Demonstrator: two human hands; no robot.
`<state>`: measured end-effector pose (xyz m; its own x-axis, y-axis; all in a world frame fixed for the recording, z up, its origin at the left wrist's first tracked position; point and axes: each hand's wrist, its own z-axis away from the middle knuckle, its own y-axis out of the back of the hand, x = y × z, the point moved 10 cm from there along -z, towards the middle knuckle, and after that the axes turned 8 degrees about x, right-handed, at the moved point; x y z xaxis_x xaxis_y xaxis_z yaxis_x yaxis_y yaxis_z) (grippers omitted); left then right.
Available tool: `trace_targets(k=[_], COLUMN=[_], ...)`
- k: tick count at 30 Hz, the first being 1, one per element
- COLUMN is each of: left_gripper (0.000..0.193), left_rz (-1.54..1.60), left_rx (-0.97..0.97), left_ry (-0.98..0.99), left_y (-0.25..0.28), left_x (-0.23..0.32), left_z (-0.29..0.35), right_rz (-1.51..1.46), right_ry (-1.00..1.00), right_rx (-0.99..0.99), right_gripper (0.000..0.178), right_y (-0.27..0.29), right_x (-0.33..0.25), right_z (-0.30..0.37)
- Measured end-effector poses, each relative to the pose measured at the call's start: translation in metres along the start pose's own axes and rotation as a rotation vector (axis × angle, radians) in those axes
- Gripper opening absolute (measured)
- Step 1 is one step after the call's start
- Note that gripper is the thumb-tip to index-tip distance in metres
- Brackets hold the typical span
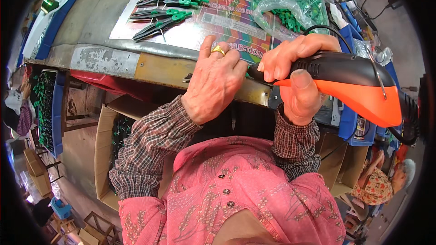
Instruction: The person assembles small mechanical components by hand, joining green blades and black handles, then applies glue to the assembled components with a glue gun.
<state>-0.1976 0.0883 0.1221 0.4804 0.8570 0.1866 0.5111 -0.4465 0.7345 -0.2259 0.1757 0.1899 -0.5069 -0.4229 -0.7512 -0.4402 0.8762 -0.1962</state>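
My right hand (297, 70) is wrapped round an orange-and-black electric screwdriver (359, 84), its nose pointing left toward my left hand. My left hand (213, 81), with a gold ring on one finger, is closed at the table's front edge. It grips a slim black-and-green part (187, 79), mostly hidden by the fingers; a dark tip sticks out on the left and a bit of green shows beside the screwdriver's nose. Beyond my hands, several similar black pieces with green ends (163, 22) lie in a row on a printed sheet (125, 29).
A clear plastic bag of green parts (290, 0) sits at the back right. Cardboard boxes (103, 154) stand below the table edge on both sides. Blue trays (56, 109) flank the table. A black cable runs from the screwdriver. Other people sit at far left and right.
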Motion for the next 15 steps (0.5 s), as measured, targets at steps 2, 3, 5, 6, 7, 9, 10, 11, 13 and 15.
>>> trace_targets(k=[2,3,5,6,7,9,10,11,13,15], left_gripper=[0.007,0.007,0.013,0.017,0.017,0.015,0.015,0.015,0.017,0.019], left_rz=[-0.017,-0.021,0.179,0.109,0.099,0.041,0.024,0.014,-0.071,-0.115], left_rx=[-0.059,-0.057,0.028,0.084,0.087,0.11,0.102,0.105,0.097,0.089], left_ry=[-0.068,-0.075,0.042,0.001,-0.001,0.011,0.007,0.007,-0.024,-0.03], left_y=[-0.013,-0.019,-0.017,-0.013,-0.013,-0.015,-0.022,-0.028,-0.039,-0.045], left_x=[-0.002,-0.007,-0.027,-0.031,-0.036,-0.05,-0.056,-0.062,-0.066,-0.068], left_z=[-0.003,-0.002,-0.008,-0.015,-0.021,-0.03,-0.032,-0.033,-0.037,-0.04], right_rz=[0.034,0.023,0.01,0.051,0.087,0.067,0.0,-0.068,-0.087,-0.033], right_ry=[0.032,0.04,0.056,0.06,0.064,0.053,0.046,0.036,0.026,0.026], right_rx=[-0.001,0.003,0.011,0.053,0.089,0.117,0.158,0.199,0.199,0.2], right_gripper=[0.039,0.038,0.038,0.036,0.035,0.033,0.033,0.035,0.034,0.034], right_y=[0.003,0.004,0.008,0.013,0.018,0.022,0.028,0.033,0.036,0.038], right_x=[-0.002,-0.004,-0.007,-0.006,-0.006,-0.003,-0.001,0.003,0.005,0.007], right_z=[-0.004,-0.007,-0.011,-0.012,-0.014,-0.012,-0.012,-0.011,-0.007,-0.004])
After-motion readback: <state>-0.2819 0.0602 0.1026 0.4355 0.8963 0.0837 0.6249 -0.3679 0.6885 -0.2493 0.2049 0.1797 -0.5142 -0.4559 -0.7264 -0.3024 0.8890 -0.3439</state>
